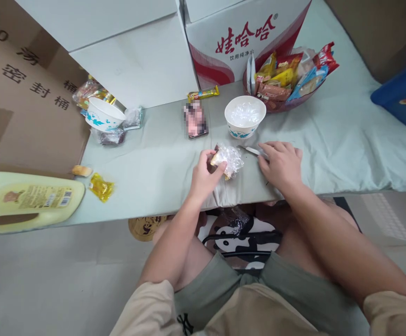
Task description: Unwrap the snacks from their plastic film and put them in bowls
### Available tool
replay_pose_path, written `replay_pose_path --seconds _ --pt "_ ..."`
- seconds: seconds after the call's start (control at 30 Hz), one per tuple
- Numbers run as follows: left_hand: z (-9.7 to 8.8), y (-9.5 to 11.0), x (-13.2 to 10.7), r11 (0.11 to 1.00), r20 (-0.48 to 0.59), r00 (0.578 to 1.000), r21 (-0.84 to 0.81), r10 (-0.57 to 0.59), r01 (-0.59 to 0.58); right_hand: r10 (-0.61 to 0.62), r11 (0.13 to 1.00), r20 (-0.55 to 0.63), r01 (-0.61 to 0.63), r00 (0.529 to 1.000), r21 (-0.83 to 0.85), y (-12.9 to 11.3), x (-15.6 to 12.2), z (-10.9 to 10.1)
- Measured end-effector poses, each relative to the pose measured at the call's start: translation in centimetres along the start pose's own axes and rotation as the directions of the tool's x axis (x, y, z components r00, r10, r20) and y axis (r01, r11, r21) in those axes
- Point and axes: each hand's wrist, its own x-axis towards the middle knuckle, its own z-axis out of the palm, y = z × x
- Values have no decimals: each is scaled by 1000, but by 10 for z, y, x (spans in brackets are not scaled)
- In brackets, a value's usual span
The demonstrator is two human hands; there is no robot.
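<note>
My left hand [206,175] pinches a small snack in crinkled clear plastic wrap [231,161], with yellowish patches showing through, just above the cloth-covered table. To its right, my right hand [282,163] has its fingers over the handle of a small knife [251,150]. The blade points left toward the wrapped snack, and most of the handle is hidden under the fingers. A white paper bowl [244,131] with a blue leaf pattern stands just beyond both hands, with crumpled clear plastic inside.
Behind the bowl, a basket [286,106] holds several packaged snacks beside a white and red carton [220,46]. Further left are a phone-like pixelated item [196,120], a yellow snack packet [203,93], another paper bowl [101,122], a yellow wrapper [101,187] and a large pale-yellow jug [59,198].
</note>
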Motion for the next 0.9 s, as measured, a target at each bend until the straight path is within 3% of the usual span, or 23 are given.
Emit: replay_pose_path --seconds 0.07,0.13,0.2,0.27,0.37,0.47,0.57,0.63,0.73,0.9 --pt "0 4 0 985 -33 993 136 116 -110 -7 1000 -32 8 999 23 -4 -1 0" --pt "-4 7 1 956 35 982 224 185 -188 -58 993 9 57 998 105 -9 -3 1" --pt "-8 8 2 942 145 975 265 171 -205 -130 970 66 113 989 215 -14 -5 3" --pt "-11 6 2 948 161 976 259 145 -183 -200 934 112 156 973 321 -20 -7 4" --pt "-11 2 2 989 88 991 103 96 -105 -306 870 158 209 939 447 -29 -10 4" --pt "-6 3 1 978 106 994 -204 -21 42 -392 805 183 241 901 542 -37 -14 7" --pt "0 11 0 826 177 975 -525 -131 206 -441 758 203 243 874 605 -42 -16 10" --pt "1 16 1 697 184 967 -671 -175 254 -428 750 213 213 878 626 -42 -16 11" --pt "-7 18 8 607 109 969 -762 -222 225 -344 774 224 141 912 617 -37 -14 10" --pt "-27 10 18 670 23 940 -696 -339 259 -263 811 189 110 946 575 -28 -8 5"
